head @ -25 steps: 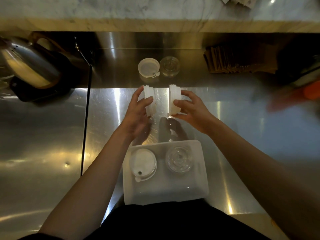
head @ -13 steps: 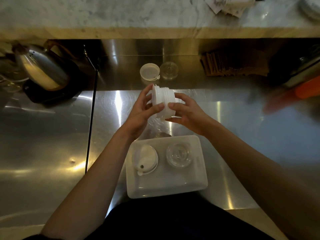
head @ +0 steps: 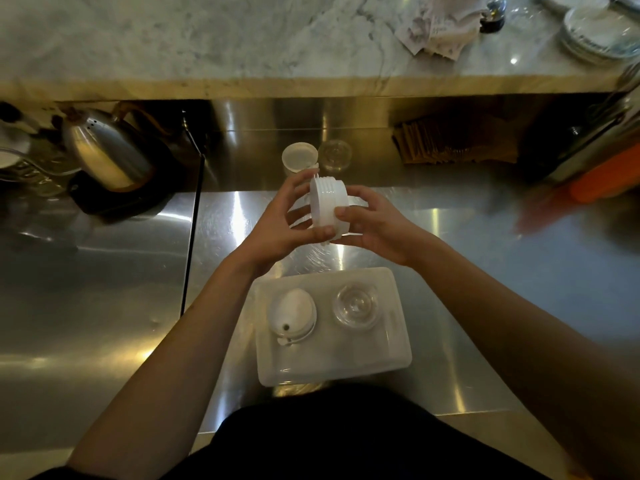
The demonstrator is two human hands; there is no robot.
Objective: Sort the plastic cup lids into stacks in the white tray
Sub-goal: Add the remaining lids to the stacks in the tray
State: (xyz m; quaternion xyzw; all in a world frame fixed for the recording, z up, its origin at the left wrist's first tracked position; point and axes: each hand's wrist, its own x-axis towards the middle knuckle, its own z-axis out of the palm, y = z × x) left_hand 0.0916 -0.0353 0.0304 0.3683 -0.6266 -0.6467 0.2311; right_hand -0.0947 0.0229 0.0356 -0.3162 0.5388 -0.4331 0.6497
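Both hands hold one stack of white lids on its side above the steel counter. My left hand grips its left end, my right hand its right end. Below them sits the white tray. A white lid pile lies in the tray's left half and a clear lid pile in its right half. Farther back on the counter stand another white lid stack and a clear lid stack.
A steel kettle on a black base stands at the back left beside a black cord. Brown paper sleeves sit at the back right, an orange object at the right. A marble ledge carries plates and papers.
Two separate half-stacks of white lids, one in each hand, have been pushed together into a single stack held between both hands.
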